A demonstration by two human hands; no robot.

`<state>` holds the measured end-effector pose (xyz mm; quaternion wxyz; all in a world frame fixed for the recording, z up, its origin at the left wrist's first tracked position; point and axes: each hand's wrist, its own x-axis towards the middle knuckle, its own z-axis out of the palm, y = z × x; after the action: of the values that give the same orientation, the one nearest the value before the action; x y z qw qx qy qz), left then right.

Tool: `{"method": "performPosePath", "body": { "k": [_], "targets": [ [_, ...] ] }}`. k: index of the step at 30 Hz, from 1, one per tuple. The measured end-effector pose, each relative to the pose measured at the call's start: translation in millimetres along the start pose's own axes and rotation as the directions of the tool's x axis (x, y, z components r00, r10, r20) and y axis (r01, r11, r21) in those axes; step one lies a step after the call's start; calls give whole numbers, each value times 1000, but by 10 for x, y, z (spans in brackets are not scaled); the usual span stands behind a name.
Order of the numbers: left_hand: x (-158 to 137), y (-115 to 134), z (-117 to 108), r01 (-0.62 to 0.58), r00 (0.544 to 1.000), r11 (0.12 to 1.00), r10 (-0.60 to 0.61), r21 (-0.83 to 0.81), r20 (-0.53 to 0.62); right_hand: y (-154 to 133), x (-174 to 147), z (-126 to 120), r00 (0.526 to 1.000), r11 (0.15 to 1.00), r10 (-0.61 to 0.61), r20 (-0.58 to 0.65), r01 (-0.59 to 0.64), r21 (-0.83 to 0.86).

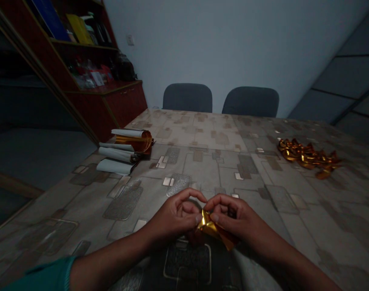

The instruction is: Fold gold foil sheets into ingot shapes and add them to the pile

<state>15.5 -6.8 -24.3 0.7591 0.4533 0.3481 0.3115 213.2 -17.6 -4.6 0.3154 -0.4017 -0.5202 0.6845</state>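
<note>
A small piece of shiny gold foil paper [209, 227], partly folded, is held between both hands above the near edge of the table. My left hand [182, 212] pinches its left end between thumb and fingers. On the right side, my right hand [228, 212] grips the foil, with the thumb on top and the index fingertip close to the left one. The foil's lower corner sticks out below the right hand. Part of it is hidden behind the fingers.
Curled sheets of gold paper with white backs [123, 151] lie at the table's left edge. A pile of folded gold foil pieces [307, 155] sits to the right. Two grey chairs [187, 97] stand behind the patterned tablecloth [202, 169]. A red cabinet [123, 103] is at back left.
</note>
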Motion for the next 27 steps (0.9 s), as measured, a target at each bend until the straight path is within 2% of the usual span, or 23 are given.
{"method": "performPosePath", "body": {
  "k": [5, 13, 23, 27],
  "targets": [
    [13, -13, -20, 76, 997, 997, -76, -15, 30, 43, -8, -24, 1000, 997, 17, 27, -19, 77],
    [29, -29, -17, 57, 998, 997, -58, -47, -10, 69, 11, -36, 999, 999, 3, 34, -4, 44],
    [35, -65, -24, 117, 993, 993, -117, -8, -3, 127, 37, -10, 998, 999, 41, 42, -42, 12],
    [20, -33, -30, 124, 992, 992, -123, -33, 32, 100, 27, -8, 999, 999, 19, 41, -21, 31]
  ]
}}
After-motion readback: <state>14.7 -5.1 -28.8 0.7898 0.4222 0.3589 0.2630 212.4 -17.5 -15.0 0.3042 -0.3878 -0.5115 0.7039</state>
